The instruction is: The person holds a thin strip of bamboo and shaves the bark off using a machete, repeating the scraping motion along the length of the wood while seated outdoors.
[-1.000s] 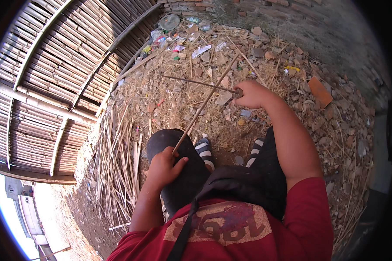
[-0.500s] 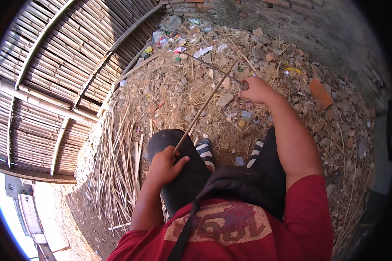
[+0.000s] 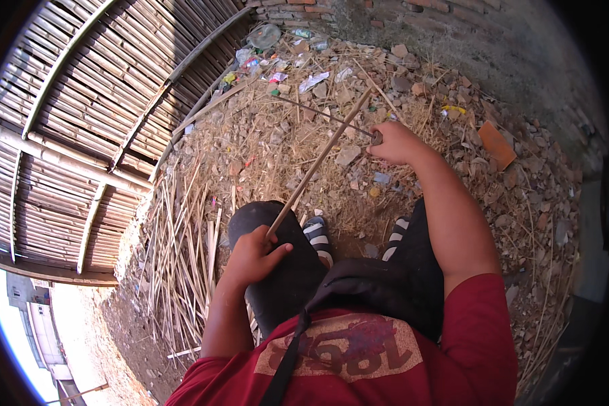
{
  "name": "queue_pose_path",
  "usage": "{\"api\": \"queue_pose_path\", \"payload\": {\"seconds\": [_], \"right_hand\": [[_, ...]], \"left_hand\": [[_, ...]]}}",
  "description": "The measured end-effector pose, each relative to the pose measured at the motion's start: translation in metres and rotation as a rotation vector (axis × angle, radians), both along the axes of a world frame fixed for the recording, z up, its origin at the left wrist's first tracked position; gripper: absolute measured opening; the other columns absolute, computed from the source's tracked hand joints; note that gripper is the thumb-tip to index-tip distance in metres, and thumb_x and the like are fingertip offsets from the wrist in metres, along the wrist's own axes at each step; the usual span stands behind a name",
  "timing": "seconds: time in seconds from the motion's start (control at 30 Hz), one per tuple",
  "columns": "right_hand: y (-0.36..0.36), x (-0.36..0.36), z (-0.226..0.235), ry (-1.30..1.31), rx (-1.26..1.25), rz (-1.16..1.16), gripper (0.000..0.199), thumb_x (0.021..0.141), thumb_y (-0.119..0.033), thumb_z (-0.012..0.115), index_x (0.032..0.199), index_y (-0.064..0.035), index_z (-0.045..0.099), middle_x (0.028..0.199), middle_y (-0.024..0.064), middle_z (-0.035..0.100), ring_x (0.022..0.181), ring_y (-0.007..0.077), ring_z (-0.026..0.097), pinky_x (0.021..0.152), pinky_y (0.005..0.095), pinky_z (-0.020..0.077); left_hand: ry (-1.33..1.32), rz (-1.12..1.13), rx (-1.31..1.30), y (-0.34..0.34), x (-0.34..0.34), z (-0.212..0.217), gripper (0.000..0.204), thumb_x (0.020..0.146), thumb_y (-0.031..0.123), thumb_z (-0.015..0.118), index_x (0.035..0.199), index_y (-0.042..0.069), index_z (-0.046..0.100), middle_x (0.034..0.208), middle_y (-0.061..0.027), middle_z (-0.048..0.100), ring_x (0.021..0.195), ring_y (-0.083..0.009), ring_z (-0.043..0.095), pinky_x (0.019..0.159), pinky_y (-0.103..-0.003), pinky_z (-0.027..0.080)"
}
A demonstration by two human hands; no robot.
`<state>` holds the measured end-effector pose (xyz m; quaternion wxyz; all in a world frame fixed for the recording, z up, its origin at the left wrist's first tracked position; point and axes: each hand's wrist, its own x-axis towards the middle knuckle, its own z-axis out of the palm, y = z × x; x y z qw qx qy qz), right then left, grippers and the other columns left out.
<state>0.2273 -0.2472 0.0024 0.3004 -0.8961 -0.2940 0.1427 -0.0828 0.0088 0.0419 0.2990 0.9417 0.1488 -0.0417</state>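
Observation:
My left hand [image 3: 256, 256] is closed round the lower end of a light brown bamboo stick [image 3: 316, 166], beside my left knee. The stick slants up and to the right, away from me. Farther off, my right hand [image 3: 394, 143] grips the end of a long, thin, dark tool [image 3: 318, 112]. It looks like a blade seen edge-on, but its exact kind I cannot make out. In this view the tool crosses the stick near the stick's far end; whether they touch I cannot tell.
A pile of split bamboo strips [image 3: 177, 260] lies left of my knee. Rubble, straw and litter cover the ground ahead, with an orange tile piece [image 3: 497, 145] at right. A bamboo slat wall [image 3: 81, 115] stands left; a brick wall [image 3: 494, 40] rises behind.
The dark tool's far tip has swung a little nearer and to the left. My right hand has shifted slightly left with it, while the stick has stayed almost still.

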Motion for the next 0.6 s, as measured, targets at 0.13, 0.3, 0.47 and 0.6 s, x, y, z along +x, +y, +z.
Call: {"api": "queue_pose_path", "payload": {"seconds": [0.13, 0.3, 0.47, 0.6], "right_hand": [[0.010, -0.015, 0.008, -0.084, -0.096, 0.039, 0.032, 0.078, -0.026, 0.073, 0.101, -0.0038, 0.070, 0.095, 0.0153, 0.072, 0.093, 0.0357, 0.070, 0.080, 0.0466, 0.0554], [0.025, -0.037, 0.032, -0.092, -0.261, 0.310, 0.027, 0.078, -0.026, 0.075, 0.097, -0.0076, 0.071, 0.095, 0.0139, 0.072, 0.091, 0.0344, 0.070, 0.080, 0.0466, 0.0560], [0.001, 0.000, 0.006, 0.215, -0.028, -0.064, 0.029, 0.078, -0.027, 0.076, 0.099, -0.0070, 0.072, 0.096, 0.0140, 0.073, 0.089, 0.0349, 0.070, 0.081, 0.0467, 0.0564], [0.004, -0.008, 0.007, -0.014, -0.111, 0.052, 0.029, 0.079, -0.026, 0.075, 0.100, -0.0071, 0.073, 0.097, 0.0133, 0.073, 0.090, 0.0349, 0.071, 0.081, 0.0466, 0.0566]], "left_hand": [[0.006, 0.026, -0.021, 0.001, 0.001, -0.004, 0.041, 0.085, 0.037, 0.082, 0.090, 0.002, 0.061, 0.060, -0.0105, 0.057, 0.055, -0.0273, 0.059, 0.055, -0.041, 0.043], [0.032, 0.027, -0.041, 0.005, -0.002, -0.004, 0.042, 0.085, 0.038, 0.082, 0.090, 0.002, 0.061, 0.060, -0.0105, 0.057, 0.055, -0.0274, 0.059, 0.055, -0.041, 0.044], [0.026, 0.048, -0.040, 0.003, 0.001, -0.001, 0.042, 0.085, 0.039, 0.082, 0.090, 0.002, 0.061, 0.062, -0.0109, 0.059, 0.057, -0.0276, 0.060, 0.056, -0.040, 0.045], [0.025, 0.042, -0.009, 0.000, 0.005, -0.002, 0.043, 0.086, 0.040, 0.081, 0.089, 0.002, 0.061, 0.063, -0.0115, 0.060, 0.060, -0.0287, 0.062, 0.058, -0.042, 0.046]]}}
